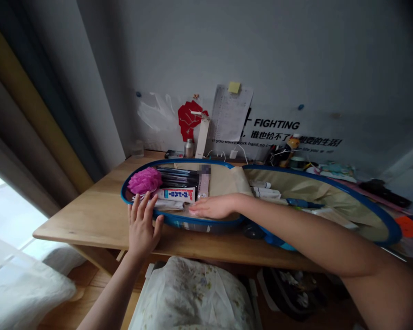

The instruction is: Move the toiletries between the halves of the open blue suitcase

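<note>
The wooden desk point(89, 220) holds an open blue-rimmed case point(199, 223) at the left hand's point(142, 224) 12 o'clock, its spread fingers on the rim, while the right hand point(211, 206) lies flat, fingers together, and a careless push could tip the white tube point(175, 195) out.

pink mesh puff point(145, 180), blue-rimmed case point(196, 162)

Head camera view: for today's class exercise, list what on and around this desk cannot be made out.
All in the head view:
Blurred: a pixelated patch covers the top of the pale strap.
Too small: the print on the pinned sheet.
Hidden: whatever lies under the right hand in the blue-rimmed case.
Cut off: the bottom edge crops the white bundle.
</note>
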Tool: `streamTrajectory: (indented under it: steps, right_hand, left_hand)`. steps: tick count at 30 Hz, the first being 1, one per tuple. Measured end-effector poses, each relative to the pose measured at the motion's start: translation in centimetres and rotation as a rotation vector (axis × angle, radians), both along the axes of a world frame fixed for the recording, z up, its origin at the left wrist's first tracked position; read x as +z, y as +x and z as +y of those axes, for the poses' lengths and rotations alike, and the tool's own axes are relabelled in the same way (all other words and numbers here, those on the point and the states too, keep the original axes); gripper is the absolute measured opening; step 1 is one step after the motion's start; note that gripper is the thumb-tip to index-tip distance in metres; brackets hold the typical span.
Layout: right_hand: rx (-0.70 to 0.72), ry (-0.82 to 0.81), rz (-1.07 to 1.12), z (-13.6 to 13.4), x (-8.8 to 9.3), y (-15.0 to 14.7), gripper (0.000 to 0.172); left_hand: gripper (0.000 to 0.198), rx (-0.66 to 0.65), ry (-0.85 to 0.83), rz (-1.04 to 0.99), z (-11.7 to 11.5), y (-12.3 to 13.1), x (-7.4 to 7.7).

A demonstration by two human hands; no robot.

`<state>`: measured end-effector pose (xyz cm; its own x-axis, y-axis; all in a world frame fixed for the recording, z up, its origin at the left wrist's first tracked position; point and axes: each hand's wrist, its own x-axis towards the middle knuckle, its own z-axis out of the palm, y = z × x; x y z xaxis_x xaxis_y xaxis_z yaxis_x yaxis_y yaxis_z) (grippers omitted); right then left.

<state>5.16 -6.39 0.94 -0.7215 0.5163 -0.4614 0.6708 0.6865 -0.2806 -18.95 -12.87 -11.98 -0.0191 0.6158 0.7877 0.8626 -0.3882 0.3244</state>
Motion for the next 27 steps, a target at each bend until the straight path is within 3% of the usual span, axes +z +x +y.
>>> streamTrajectory:
  steps: [12, 18, 23, 27]
  right_hand:
    - [0.053, 0.14, -0.189, -0.9, 1.7, -2.5, 0.055]
    - [-0.022, 0.18, -0.162, -1.4, 1.7, -3.6, 0.046]
    - [-0.135, 0.21, -0.124, -1.7, 1.8, -3.6, 0.054]
    - [-0.141, 0.138, -0.05, -0.9, 2.9, -2.2, 0.057]
  left_hand:
    - [0.053, -0.005, 0.002, -0.004, -0.1, 0.1, 0.1]
    - [0.054, 0.0, -0.022, -0.006, 0.0, 0.0, 0.0]
    - [0.053, 0.011, -0.022, 0.006, 0.0, 0.1, 0.1]
    - [0.052, 0.014, -0.021, 0.007, -0.1, 0.1, 0.1]
